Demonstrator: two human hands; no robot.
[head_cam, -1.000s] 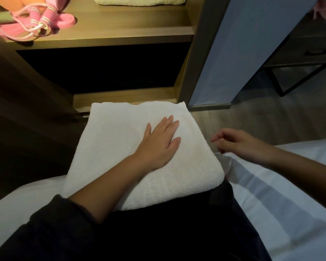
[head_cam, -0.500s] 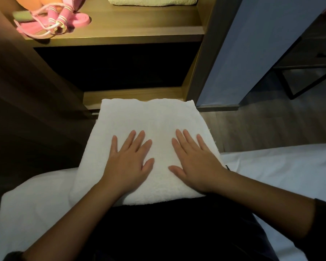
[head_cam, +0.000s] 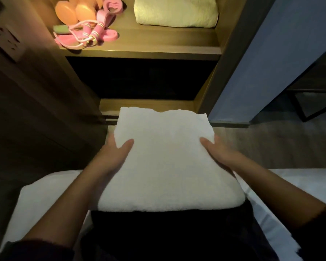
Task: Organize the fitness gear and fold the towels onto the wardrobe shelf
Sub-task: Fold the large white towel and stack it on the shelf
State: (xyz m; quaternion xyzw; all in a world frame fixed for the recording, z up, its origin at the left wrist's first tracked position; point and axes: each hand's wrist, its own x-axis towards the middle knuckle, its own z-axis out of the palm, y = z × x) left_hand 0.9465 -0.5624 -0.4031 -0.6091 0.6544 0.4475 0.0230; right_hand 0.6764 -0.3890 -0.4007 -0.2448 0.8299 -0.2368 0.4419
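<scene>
Your left hand (head_cam: 112, 154) and right hand (head_cam: 219, 153) grip the folded white towel (head_cam: 167, 162) by its two sides, thumbs on top and fingers tucked beneath, over your dark lap. Beyond it, the lit wardrobe shelf (head_cam: 158, 46) carries a cream folded towel (head_cam: 177, 13) on the right and a pink jump rope (head_cam: 87, 34) on the left.

The person wears a dark top whose left sleeve (head_cam: 36, 249) and right sleeve (head_cam: 320, 228) end near the elbows, above bare forearms, and a dark garment (head_cam: 167, 236) covering the lap.
</scene>
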